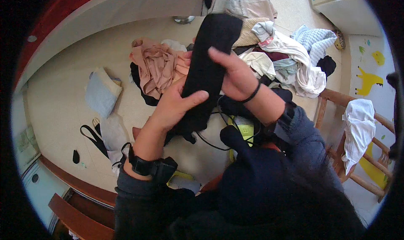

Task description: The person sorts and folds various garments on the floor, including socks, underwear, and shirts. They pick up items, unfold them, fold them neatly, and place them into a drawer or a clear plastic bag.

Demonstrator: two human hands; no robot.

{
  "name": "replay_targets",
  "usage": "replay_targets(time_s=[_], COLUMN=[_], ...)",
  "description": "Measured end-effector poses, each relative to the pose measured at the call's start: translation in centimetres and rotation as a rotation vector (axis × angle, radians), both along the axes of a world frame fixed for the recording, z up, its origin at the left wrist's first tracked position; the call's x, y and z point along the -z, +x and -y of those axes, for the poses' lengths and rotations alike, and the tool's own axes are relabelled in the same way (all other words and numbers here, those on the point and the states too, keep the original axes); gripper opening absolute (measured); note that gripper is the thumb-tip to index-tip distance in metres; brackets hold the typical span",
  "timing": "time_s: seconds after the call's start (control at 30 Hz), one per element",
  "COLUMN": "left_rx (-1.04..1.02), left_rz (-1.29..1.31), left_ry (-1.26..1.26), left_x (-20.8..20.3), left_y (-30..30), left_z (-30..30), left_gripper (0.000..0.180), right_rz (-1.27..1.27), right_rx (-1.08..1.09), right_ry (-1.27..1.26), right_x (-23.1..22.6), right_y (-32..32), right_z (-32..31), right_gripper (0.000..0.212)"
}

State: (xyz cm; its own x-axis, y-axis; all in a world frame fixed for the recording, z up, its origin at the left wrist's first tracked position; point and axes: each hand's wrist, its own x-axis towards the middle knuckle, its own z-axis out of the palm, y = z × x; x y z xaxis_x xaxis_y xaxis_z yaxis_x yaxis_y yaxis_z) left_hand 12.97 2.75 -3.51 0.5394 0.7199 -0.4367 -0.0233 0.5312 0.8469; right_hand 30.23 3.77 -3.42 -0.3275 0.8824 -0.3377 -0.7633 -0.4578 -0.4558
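Observation:
A long black garment (210, 51), folded into a narrow strip, is held up in front of me between both hands. My left hand (179, 101) grips its lower left side, thumb across the front and fingers behind. On the upper right edge is my right hand (235, 74), thumb laid over the cloth, slightly smeared by motion; its other fingers are partly hidden. The lower end of the garment hangs near my lap, where it merges with other dark cloth. Its exact kind cannot be made out.
Pinkish-brown clothing (153, 65) lies crumpled beyond my left hand. A heap of white and pale clothes (290, 57) spreads at the far right. Folded light-blue cloth (102, 93) and a black strap (93, 137) lie left. A wooden chair (336, 98) with white cloth (359, 128) stands right.

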Motion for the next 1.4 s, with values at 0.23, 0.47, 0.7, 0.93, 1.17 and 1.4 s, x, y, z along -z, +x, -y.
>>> replay_targets(time_s=[0.23, 0.47, 0.7, 0.93, 1.17, 1.4], left_rx=[0.098, -0.039, -0.246, -0.418, -0.543, -0.536], left_rz=[-0.325, -0.455, -0.462, -0.529, -0.403, -0.383], left_ry=[-0.031, -0.004, 0.219, 0.156, 0.137, 0.161], left_x=[0.6, 0.3, 1.1, 1.4, 0.4, -0.4], left_y=[-1.5, -4.2, -5.2, -5.7, -6.7, -7.0], left_z=[0.1, -0.9, -2.3, -3.9, -4.5, -4.4], left_gripper=[0.035, 0.034, 0.038, 0.042, 0.035, 0.035], right_rz=[0.263, 1.010, 2.448, 1.941, 1.810, 2.160], right_rx=[0.317, 0.617, 0.009, -0.469, -0.663, 0.024], right_ry=[-0.095, 0.068, 0.162, 0.317, 0.270, 0.005], right_x=[5.4, 10.2, 8.6, 7.8, 10.0, 11.7], right_y=[2.7, 14.8, 21.2, 12.4, 14.2, 19.4], right_z=[0.1, -1.4, 0.9, 6.7, 4.2, -2.1], right_gripper=[0.020, 0.030, 0.025, 0.027, 0.034, 0.029])
